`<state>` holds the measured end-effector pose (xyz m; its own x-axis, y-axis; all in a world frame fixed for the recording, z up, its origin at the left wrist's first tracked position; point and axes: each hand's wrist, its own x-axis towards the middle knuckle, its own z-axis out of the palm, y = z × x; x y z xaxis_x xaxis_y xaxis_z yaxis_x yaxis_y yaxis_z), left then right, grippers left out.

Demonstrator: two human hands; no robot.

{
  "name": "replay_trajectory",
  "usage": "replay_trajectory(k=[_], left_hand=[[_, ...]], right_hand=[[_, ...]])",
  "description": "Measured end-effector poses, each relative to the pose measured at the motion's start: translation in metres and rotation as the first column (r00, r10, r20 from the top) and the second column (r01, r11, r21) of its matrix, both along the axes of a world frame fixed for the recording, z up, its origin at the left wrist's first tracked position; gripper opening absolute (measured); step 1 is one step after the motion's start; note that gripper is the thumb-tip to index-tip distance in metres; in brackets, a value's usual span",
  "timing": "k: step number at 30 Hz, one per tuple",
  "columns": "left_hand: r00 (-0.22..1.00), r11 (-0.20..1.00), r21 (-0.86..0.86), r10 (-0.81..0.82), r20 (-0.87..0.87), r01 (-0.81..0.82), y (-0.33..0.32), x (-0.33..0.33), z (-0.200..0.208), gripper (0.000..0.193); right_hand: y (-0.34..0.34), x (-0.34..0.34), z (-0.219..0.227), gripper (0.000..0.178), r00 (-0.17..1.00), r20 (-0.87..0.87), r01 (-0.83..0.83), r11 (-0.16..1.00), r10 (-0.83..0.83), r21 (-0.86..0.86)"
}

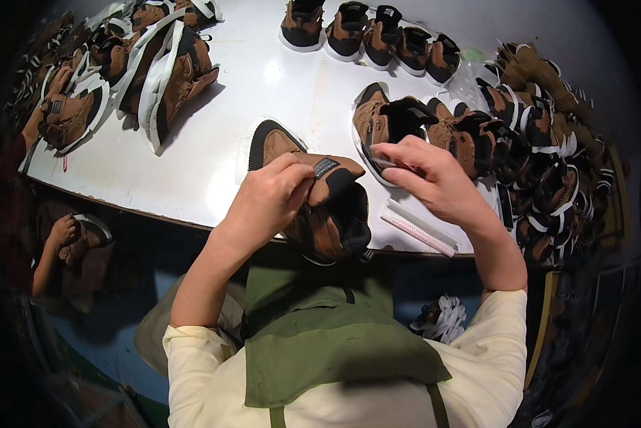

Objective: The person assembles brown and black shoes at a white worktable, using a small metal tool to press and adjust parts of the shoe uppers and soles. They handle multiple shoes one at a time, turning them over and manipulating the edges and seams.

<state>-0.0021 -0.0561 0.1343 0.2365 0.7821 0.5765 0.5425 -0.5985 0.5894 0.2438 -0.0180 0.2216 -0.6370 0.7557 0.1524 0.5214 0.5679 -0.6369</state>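
Between fingertips of left hand (274,189), pinching shoe (324,239) by its tongue (343,164); between those of right hand (433,175), holding thin, indistinct piece (383,162).

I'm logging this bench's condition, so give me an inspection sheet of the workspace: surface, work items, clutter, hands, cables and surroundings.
Surface: white table, glossy, faintly marked.
Job's things: brown-and-black shoe at the near edge, toe pointing away.
Clutter: shoe row at the far side; shoe heap at right; shoe group at left; white strip with red marks near the front edge.
Hands: left hand pinches the shoe's tongue; right hand has bent fingers, and what they hold is unclear.
Cables: nothing seen.
Surroundings: co-worker's hand on another shoe, below the table's left side.
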Motion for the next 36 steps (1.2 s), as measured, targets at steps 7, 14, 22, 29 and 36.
replay_trajectory(k=[7, 14, 22, 29, 36], left_hand=[[0.999, 0.999, -0.026, -0.028, -0.042, 0.027, 0.012, 0.002, -0.001, 0.012], [0.998, 0.994, -0.085, -0.060, 0.030, 0.062, 0.020, 0.002, -0.001, 0.007], [0.997, 0.995, -0.056, -0.080, 0.004, 0.080, 0.024, -0.001, 0.000, 0.005], [0.996, 0.995, -0.053, -0.085, 0.005, 0.085, 0.023, -0.002, 0.001, 0.005], [0.996, 0.996, -0.031, -0.088, -0.001, 0.088, 0.022, -0.003, -0.001, 0.008]], right_hand=[[0.002, -0.026, 0.006, 0.028, 0.947, 0.319, -0.093, 0.987, 0.047, 0.130], [0.010, -0.041, 0.009, 0.022, 0.891, 0.450, -0.131, 0.982, 0.056, 0.138], [0.017, -0.054, 0.006, 0.023, 0.849, 0.521, -0.184, 0.975, 0.094, 0.123], [0.027, -0.066, 0.001, 0.017, 0.777, 0.623, -0.194, 0.976, 0.090, 0.102], [0.031, -0.072, 0.001, 0.021, 0.814, 0.569, -0.233, 0.962, 0.115, 0.139]])
